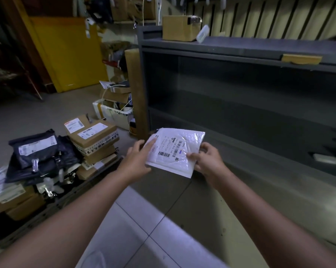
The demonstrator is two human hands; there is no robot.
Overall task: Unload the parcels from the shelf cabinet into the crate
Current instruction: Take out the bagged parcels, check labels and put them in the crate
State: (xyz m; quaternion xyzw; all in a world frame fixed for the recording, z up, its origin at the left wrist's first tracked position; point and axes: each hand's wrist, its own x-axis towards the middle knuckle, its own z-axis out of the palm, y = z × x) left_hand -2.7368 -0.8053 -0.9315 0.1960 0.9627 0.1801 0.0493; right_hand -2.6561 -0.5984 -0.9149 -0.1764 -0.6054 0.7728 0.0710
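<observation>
open floor [136, 219] runs between the crate [70, 198] on the left, heaped with parcels [47, 151], and the shelf cabinet [240, 55]; a brown post [136, 89] stands against the cabinet's left corner, beside its wide lower bay.

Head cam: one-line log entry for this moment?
held: white mailer | left hand: holds left edge | right hand: pinches right edge | crate: left, parcels piled

Room dim, corners dark. Floor [136, 225]: pale glossy square tiles, dark grout lines, soft bright reflection at bottom centre. Back left: tall yellow panel [66, 55] standing on the floor, dark brown frame [22, 39] just to its left. Upper right: beige wall [279, 18] with vertical ribs. Brown post [136, 89] upright, mid-frame.
</observation>
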